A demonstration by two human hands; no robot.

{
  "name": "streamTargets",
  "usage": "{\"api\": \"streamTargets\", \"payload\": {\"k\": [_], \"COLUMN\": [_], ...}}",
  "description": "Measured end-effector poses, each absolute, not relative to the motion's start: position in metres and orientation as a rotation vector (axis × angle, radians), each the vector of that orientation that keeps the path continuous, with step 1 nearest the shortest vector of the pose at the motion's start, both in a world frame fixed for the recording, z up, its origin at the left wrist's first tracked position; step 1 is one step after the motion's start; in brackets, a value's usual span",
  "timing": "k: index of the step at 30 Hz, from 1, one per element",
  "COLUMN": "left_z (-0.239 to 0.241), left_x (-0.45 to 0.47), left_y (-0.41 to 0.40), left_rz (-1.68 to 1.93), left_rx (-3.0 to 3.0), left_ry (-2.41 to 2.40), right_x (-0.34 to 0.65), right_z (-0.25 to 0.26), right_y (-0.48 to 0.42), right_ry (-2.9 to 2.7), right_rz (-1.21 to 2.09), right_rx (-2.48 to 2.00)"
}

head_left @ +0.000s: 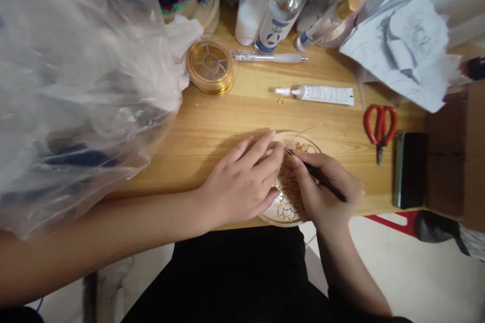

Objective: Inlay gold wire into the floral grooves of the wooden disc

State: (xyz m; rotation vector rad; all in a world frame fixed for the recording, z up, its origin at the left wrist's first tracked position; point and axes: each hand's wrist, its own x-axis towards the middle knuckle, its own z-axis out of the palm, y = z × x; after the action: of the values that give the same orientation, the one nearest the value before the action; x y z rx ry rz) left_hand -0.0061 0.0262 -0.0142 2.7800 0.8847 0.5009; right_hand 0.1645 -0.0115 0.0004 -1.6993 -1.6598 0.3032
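A round hoop with a pale surface (267,216) lies at the table's front edge, bearing a gold wire pattern (287,210). My left hand (240,179) rests flat over its left side, fingers spread, covering part of the pattern. In my right hand (333,189) are black tweezers (326,182), held like a pen. Their tips meet the work close to my left index finger. From there a thin gold wire (305,131) sticks out to the upper right. Whether the tips pinch that wire is too small to tell.
Behind the hoop are a spool of gold wire (210,66), a pen (273,57), a white glue tube (326,94) and clear bottles (278,15). Red-handled cutters (380,128) and a phone (410,170) lie right. A large plastic bag (83,75) bulges at left.
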Motion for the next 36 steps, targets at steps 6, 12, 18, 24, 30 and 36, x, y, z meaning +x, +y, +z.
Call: {"api": "streamTargets", "payload": {"k": [6,12,18,24,30,36], "left_z": [-0.013,-0.013,-0.014,-0.014,-0.015,-0.014], "left_x": [-0.006,-0.006,-0.007,-0.006,-0.007,-0.007], "left_y": [0.027,0.027,0.027,0.026,0.026,0.026], "left_rz": [0.48,0.5,0.506,0.508,0.525,0.498], "left_rx": [2.782,2.779,2.788,2.788,2.781,2.792], "left_ry": [0.878,0.876,0.875,0.87,0.87,0.88], "right_x": [0.161,0.156,0.155,0.152,0.151,0.156], "right_z": [0.002,0.003,0.005,0.006,0.004,0.004], "right_y": [-0.012,-0.012,-0.01,-0.011,-0.014,-0.014], "right_ry": [-1.553,-1.482,-1.566,-1.624,-1.702,-1.783], "right_rz": [0.302,0.329,0.303,0.24,0.171,0.2], "right_rx": [-1.764,-1.818,-1.796,-1.785,-1.733,-1.666]}}
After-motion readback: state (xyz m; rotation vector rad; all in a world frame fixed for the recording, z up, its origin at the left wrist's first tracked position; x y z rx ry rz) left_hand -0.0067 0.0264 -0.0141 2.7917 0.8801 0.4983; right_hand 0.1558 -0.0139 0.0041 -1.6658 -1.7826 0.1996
